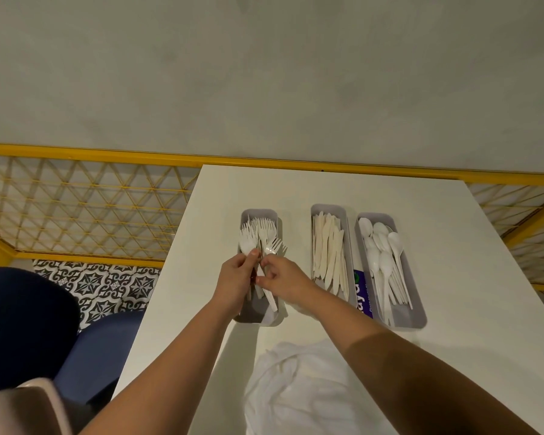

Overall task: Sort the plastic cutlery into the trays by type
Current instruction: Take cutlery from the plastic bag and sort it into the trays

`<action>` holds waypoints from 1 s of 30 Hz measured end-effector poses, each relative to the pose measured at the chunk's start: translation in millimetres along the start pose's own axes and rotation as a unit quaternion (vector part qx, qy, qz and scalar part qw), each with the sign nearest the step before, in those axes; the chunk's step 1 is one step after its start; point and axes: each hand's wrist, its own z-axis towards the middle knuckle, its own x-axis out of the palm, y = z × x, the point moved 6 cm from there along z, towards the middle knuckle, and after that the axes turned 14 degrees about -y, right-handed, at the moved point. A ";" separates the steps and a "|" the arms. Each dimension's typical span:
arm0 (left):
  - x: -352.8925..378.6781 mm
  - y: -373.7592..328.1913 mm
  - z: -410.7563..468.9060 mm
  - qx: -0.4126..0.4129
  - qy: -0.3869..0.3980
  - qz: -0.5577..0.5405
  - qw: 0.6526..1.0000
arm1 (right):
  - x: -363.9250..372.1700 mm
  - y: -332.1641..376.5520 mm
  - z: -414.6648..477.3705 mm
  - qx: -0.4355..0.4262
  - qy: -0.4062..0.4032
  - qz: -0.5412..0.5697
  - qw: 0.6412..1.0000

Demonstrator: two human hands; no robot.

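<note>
Near edge of the surface (453, 246): a crumpled white bag (299, 390) is lying there, with no loose cutlery showing on or beside it. Just past it, both hands are working over the left tray (255, 317), which is sitting closest to the surface's left edge.

The left hand (234, 282) is gripping a bunch of white forks (259, 237) by the handles, thumb pressing on top near the necks. The right hand (283, 281) is pinching the same bunch from the right side, fingers curled in. The forks are sitting partly inside that tray, tines pointing toward the far edge and fanning out. One fork is splaying right over the tray rim. Cannot tell whether the handle ends are touching the tray floor.

The middle tray (327, 208) is holding cream knives (328, 255), and the right tray (416, 318) is holding white spoons (380, 255), all lying lengthwise. A purple packet (361, 293) is sitting wedged between those two trays.

Likely step: seating the last forks, with sorting looking nearly done. Doing it well probably means:
- squaring the bunch so the tines are all facing one way
- drawing the stray fork back inside the rim
- lowering the handle ends first and letting go low

The thin plastic is probably springing and sliding easily, and the tray may be skidding if nudged.

Past the far edge a yellow railing (91, 151) is running across. A blue chair (29, 324) is standing off the left edge.
</note>
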 end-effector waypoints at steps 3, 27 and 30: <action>-8.1 -5.3 11.0 0.150 -0.072 0.208 0.964 | -1.9 -4.9 8.7 0.011 -0.048 -0.027 0.998; -18.2 14.2 -0.5 0.202 -0.163 0.458 0.850 | 14.0 -14.0 15.7 0.050 -0.044 -0.125 0.990; -16.4 5.4 -6.7 0.219 -0.160 0.432 0.860 | 2.0 -5.7 7.2 0.029 -0.048 -0.092 0.994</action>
